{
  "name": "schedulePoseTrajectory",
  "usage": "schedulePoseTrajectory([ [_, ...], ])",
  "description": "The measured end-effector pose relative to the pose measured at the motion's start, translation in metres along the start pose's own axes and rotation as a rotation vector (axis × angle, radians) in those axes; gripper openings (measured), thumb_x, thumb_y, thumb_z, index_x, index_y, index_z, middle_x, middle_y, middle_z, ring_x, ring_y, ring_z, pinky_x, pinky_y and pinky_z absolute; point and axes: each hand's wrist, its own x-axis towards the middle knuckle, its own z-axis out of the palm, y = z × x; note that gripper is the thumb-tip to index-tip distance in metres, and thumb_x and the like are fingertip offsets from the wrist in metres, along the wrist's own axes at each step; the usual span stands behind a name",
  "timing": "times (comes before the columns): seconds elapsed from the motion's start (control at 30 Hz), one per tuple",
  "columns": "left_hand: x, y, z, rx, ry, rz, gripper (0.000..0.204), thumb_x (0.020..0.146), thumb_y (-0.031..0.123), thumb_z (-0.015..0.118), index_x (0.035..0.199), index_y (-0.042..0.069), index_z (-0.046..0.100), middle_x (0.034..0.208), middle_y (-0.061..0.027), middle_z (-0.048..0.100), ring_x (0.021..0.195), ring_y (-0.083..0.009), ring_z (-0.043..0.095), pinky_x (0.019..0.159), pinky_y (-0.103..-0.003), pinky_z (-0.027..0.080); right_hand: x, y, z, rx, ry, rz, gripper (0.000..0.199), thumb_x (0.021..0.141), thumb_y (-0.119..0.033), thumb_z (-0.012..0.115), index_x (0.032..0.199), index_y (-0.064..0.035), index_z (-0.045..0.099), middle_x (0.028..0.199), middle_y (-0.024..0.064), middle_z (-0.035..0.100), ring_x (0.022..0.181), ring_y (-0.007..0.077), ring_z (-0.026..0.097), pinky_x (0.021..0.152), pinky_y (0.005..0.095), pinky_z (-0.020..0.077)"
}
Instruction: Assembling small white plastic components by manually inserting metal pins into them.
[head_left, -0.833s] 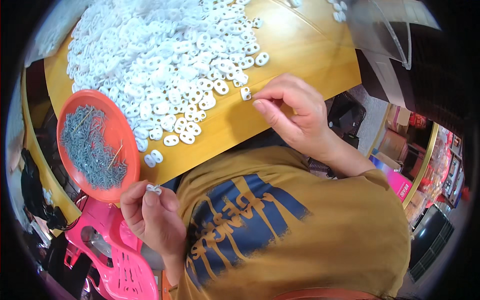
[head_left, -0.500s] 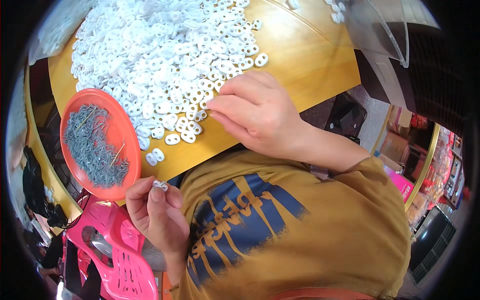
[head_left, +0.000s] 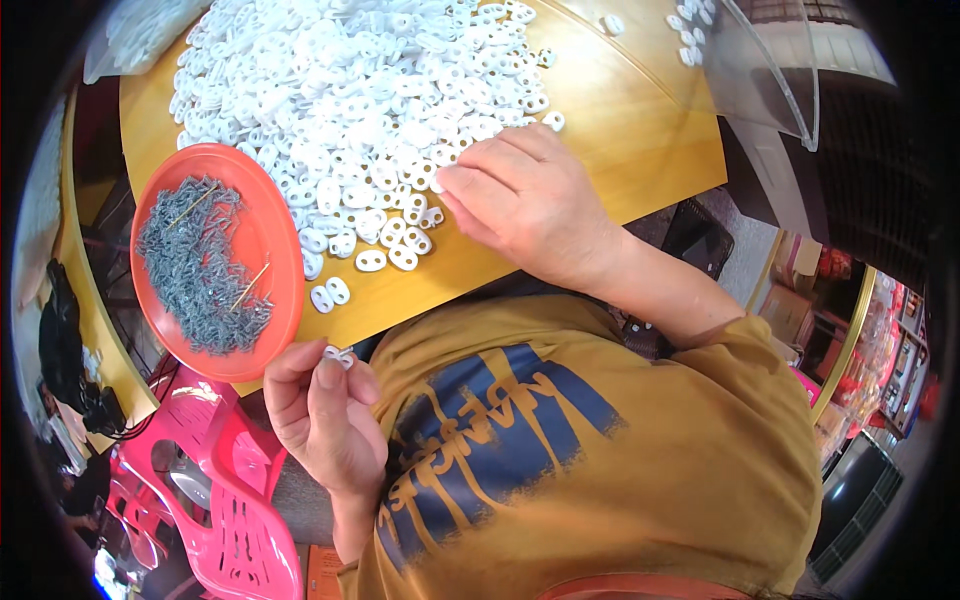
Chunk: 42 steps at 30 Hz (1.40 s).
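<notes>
My left hand (head_left: 335,425) is closed in a pinch on a small white plastic piece with two holes (head_left: 338,357), held just off the table's front edge, below the red plate. Over the right side of a large heap of the same white two-hole pieces (head_left: 340,110), my right hand (head_left: 535,205) has its fingers pressed together. A bit of white shows at its fingertips; whether it is held or lies behind them I cannot tell. The red plate (head_left: 285,290), left of the heap, carries many small grey metal pins (head_left: 200,265) and two thin gold-coloured sticks.
The yellow wooden table (head_left: 640,150) bears the heap. A few white pieces (head_left: 690,35) lie at its far right, near a clear plastic panel (head_left: 765,70). A pink plastic chair (head_left: 240,530) stands at lower left. Shelves of goods (head_left: 870,350) are at right.
The whole view has shifted, so table, plate and heap sit slightly higher and further right. Both hands keep nearly the same places relative to them; the left still pinches its white piece.
</notes>
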Motion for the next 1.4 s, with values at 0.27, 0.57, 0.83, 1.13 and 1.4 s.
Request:
schedulePoseTrajectory([
  [0.27,0.003,-0.001,0.0,-0.005,-0.022,-0.012,0.012,0.083,0.001,0.054,0.095,-0.001,0.052,0.072,-0.0061,0.055,0.052,-0.0101,0.046,0.048,-0.021,0.038,0.017,0.001,-0.017,0.356,0.112,0.214,0.007,0.07,-0.007,0.064,0.073,-0.0037,0.059,0.064,0.0042,0.055,0.057,0.017,0.054,0.051,0.0275,0.0415],
  [0.57,0.015,0.012,0.018,-0.014,-0.086,-0.004,0.012,0.082,0.002,0.055,0.094,0.0,0.052,0.073,-0.0064,0.055,0.052,-0.0103,0.046,0.048,-0.022,0.039,0.037,-0.021,-0.043,1.632,-0.021,0.869,0.015,0.085,-0.011,0.056,0.092,0.0013,0.061,0.075,0.0031,0.061,0.066,0.0056,0.054,0.057,0.0181,0.0434],
  [0.83,0.019,0.025,0.034,-0.101,-0.187,0.036,0.016,0.082,0.003,0.057,0.097,0.0,0.052,0.078,-0.0066,0.054,0.052,-0.0103,0.047,0.048,-0.022,0.04,0.048,-0.046,-0.048,1.772,-0.134,0.921,0.016,0.085,-0.009,0.053,0.096,0.0003,0.06,0.08,0.002,0.061,0.068,0.0052,0.055,0.058,0.0186,0.0439],
  [1.13,0.017,0.027,0.026,-0.142,-0.197,0.073,0.016,0.083,0.004,0.055,0.098,0.0,0.051,0.079,-0.0056,0.053,0.053,-0.0097,0.047,0.05,-0.022,0.04,0.05,-0.061,-0.043,1.848,-0.218,0.867,0.02,0.087,-0.007,0.049,0.102,-0.0002,0.059,0.085,0.0007,0.059,0.073,0.0035,0.052,0.061,0.0181,0.0427],
  [1.4,0.017,0.026,0.02,-0.163,-0.177,0.085,0.016,0.083,0.004,0.056,0.097,-0.001,0.051,0.08,-0.006,0.053,0.053,-0.0097,0.047,0.049,-0.022,0.04,0.051,-0.064,-0.044,1.906,-0.269,0.852,0.022,0.086,-0.007,0.052,0.106,0.0006,0.057,0.09,0.0016,0.06,0.075,0.0039,0.051,0.065,0.0192,0.0433],
])
